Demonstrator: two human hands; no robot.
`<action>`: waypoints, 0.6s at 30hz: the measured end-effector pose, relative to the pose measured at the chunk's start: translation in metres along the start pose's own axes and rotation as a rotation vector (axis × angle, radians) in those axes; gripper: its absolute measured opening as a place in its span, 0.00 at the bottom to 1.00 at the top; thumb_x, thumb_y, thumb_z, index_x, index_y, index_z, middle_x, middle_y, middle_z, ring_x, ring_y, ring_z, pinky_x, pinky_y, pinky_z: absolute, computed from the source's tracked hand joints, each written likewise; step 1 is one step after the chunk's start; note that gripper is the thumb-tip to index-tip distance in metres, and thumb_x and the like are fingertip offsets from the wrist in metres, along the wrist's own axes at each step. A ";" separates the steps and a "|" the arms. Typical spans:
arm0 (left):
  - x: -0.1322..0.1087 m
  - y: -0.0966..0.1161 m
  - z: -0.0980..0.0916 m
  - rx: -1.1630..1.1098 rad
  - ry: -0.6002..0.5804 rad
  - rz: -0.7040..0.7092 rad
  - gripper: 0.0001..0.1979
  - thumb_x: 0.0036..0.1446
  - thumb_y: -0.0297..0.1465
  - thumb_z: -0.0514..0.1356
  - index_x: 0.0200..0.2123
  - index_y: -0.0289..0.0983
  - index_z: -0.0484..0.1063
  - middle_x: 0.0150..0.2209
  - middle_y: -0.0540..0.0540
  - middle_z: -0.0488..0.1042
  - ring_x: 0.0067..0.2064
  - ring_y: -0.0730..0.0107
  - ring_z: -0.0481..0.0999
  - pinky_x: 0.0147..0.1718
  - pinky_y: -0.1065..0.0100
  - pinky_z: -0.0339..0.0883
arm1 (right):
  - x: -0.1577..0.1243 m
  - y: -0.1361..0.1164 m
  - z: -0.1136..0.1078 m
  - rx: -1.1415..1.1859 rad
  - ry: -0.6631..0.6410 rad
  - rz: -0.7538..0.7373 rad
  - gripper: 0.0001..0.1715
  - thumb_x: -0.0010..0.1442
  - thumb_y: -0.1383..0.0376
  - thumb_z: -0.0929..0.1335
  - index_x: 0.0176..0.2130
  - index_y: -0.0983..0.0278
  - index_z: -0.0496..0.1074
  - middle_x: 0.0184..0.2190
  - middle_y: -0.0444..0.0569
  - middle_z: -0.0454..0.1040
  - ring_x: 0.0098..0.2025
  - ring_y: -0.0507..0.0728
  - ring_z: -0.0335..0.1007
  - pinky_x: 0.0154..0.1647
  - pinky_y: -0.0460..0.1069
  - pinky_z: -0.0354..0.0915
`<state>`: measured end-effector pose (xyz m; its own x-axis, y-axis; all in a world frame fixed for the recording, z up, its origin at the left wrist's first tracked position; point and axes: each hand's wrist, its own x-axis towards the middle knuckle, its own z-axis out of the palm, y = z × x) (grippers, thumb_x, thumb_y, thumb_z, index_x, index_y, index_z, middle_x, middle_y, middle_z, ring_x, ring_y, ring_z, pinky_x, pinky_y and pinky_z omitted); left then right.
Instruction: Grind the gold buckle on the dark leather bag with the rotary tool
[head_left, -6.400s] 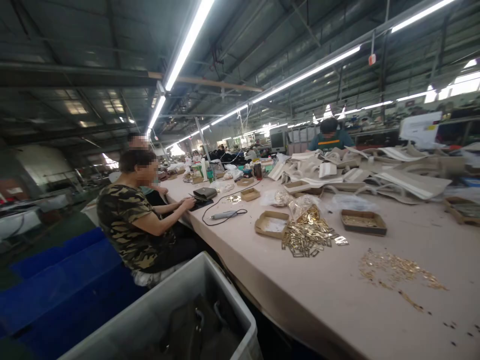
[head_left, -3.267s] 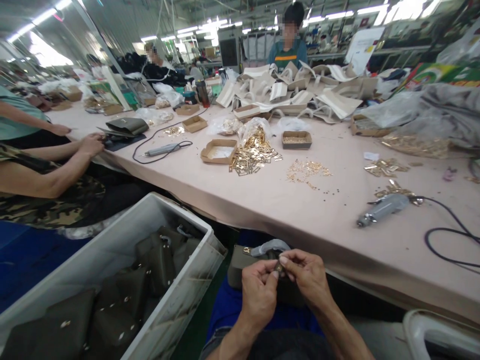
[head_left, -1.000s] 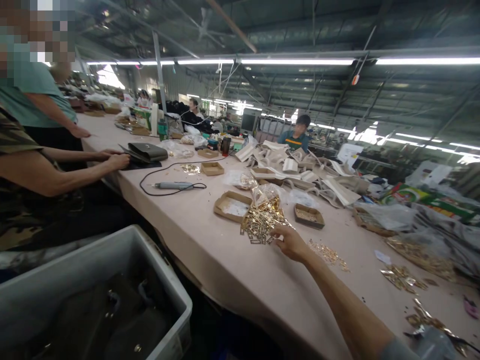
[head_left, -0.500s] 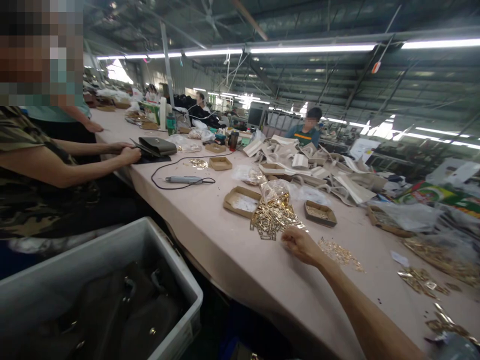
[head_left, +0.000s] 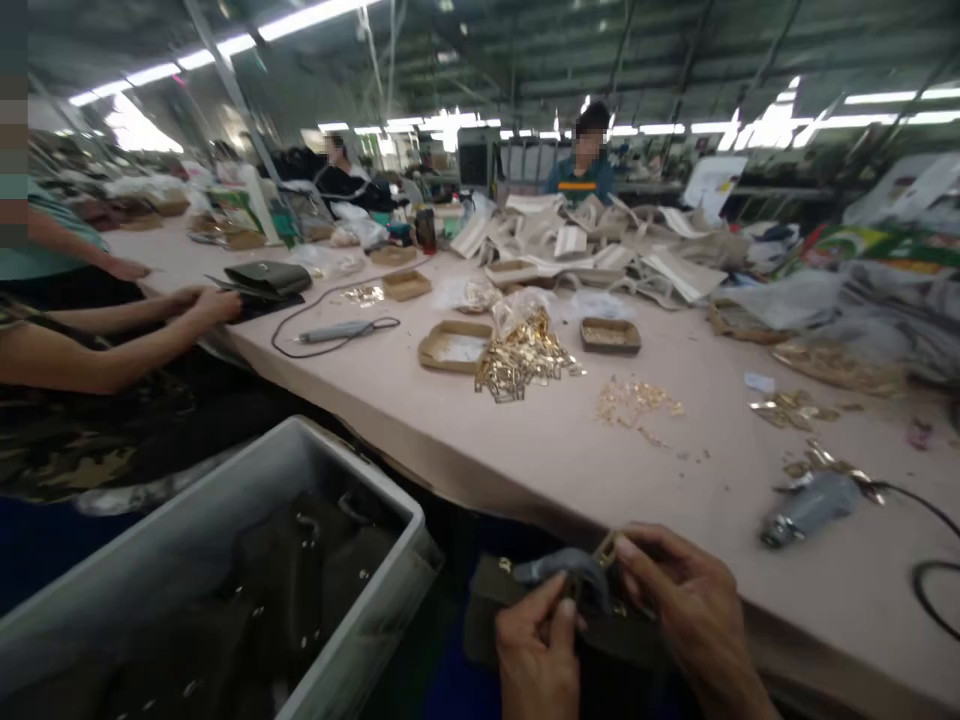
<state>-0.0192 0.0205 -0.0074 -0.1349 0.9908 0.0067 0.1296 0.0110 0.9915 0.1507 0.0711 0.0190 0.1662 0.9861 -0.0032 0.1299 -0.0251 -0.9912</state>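
Both my hands are down at my lap, below the table's near edge. My left hand (head_left: 538,650) pinches the grey wrapped handle (head_left: 561,568) of a dark olive bag (head_left: 495,612) that lies on my lap. My right hand (head_left: 686,610) is closed on a small gold metal fitting (head_left: 604,549) held at the bag's top next to the handle. A heap of gold fittings (head_left: 521,360) spills from a clear plastic bag on the pink table (head_left: 525,450), well beyond my hands.
A grey bin (head_left: 225,530) with several dark olive bags stands at my left. A grey electric tool (head_left: 810,503) with a black cord lies on the table at right. Scattered gold screws (head_left: 634,398), cardboard trays (head_left: 454,348) and cream bag parts (head_left: 600,245) lie farther off. Other people sit at left and across.
My right hand has come back from the gold heap on the table to my lap with a fitting. My left hand has come into view on the bag. The view has tilted down.
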 end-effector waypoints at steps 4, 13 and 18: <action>0.000 -0.007 0.011 -0.106 -0.040 -0.054 0.17 0.66 0.38 0.60 0.50 0.34 0.82 0.28 0.45 0.80 0.26 0.68 0.76 0.26 0.72 0.72 | -0.016 -0.002 -0.002 0.038 -0.054 0.075 0.20 0.57 0.51 0.76 0.39 0.66 0.81 0.20 0.47 0.73 0.21 0.53 0.67 0.21 0.45 0.64; -0.004 0.009 0.015 -0.157 -0.161 -0.155 0.20 0.69 0.38 0.57 0.53 0.31 0.80 0.14 0.53 0.67 0.13 0.78 0.62 0.15 0.78 0.53 | -0.027 0.006 0.006 0.093 -0.272 0.099 0.20 0.62 0.52 0.73 0.40 0.67 0.81 0.20 0.46 0.73 0.21 0.52 0.68 0.22 0.45 0.66; -0.005 0.009 0.016 -0.168 -0.185 -0.141 0.20 0.69 0.37 0.56 0.54 0.31 0.79 0.15 0.51 0.71 0.14 0.77 0.66 0.17 0.77 0.55 | -0.027 0.007 0.002 0.023 -0.248 0.107 0.18 0.62 0.53 0.73 0.39 0.66 0.81 0.21 0.45 0.74 0.22 0.53 0.69 0.23 0.44 0.66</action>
<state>-0.0020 0.0176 -0.0002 0.0433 0.9891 -0.1410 -0.0446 0.1429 0.9887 0.1453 0.0449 0.0124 -0.0676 0.9881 -0.1378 0.1018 -0.1305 -0.9862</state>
